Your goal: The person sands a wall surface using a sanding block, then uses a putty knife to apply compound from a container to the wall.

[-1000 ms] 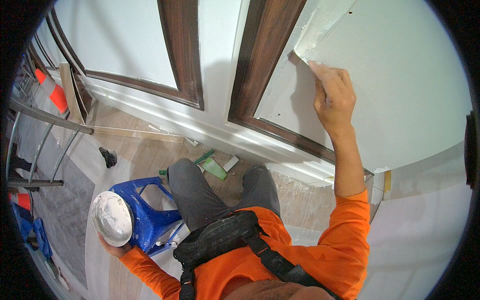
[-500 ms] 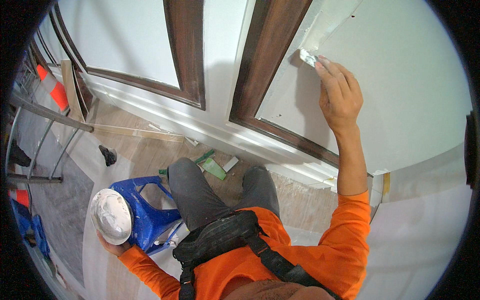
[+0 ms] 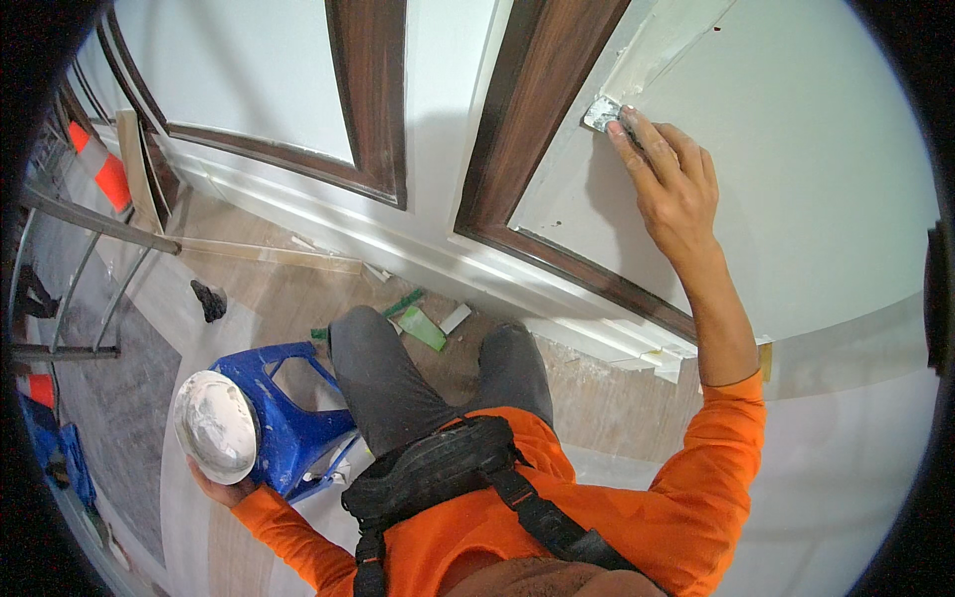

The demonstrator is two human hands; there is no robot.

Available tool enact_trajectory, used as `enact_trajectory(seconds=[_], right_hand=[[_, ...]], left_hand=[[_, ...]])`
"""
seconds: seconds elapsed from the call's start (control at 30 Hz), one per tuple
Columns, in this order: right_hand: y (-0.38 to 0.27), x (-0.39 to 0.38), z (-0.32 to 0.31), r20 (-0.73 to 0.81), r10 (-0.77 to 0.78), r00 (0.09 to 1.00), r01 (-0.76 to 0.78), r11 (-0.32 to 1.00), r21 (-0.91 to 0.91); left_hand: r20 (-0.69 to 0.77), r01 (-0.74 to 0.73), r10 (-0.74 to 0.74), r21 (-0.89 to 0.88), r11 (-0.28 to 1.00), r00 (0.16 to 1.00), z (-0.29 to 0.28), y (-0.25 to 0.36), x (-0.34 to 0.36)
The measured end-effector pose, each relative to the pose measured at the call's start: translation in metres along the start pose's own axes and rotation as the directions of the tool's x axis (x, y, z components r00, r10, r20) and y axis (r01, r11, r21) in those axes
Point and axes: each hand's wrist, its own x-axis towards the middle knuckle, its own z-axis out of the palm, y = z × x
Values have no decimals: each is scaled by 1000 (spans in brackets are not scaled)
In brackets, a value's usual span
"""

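Observation:
My right hand is closed around a small putty knife, whose blade lies against the white wall panel beside the dark wooden trim. White filler coats the blade. A smeared strip of filler runs up the panel above it. Low on the left, my left hand grips a round metal bowl by its near rim, its fingers partly hidden underneath. White paste covers much of the bowl's inside.
A blue plastic stool stands right beside the bowl. Green and white scraps litter the floor by my knees. Further left are a metal rail frame, an orange-and-white cone, a leaning board and a black item.
The putty knife has shifted slightly down and left along the panel, toward the trim, and its blade has turned. My right forearm has swung right. The bowl stays in my left hand.

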Motion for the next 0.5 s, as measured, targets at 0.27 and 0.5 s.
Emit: enact_trajectory(seconds=[0.27, 0.5], right_hand=[[5, 3, 0, 29, -73, 997, 72, 997, 9], [6, 6, -5, 87, -89, 992, 86, 996, 37]], left_hand=[[-258, 10, 8, 69, 998, 966, -5, -3, 4], [-237, 50, -40, 35, 998, 971, -5, -1, 5]])
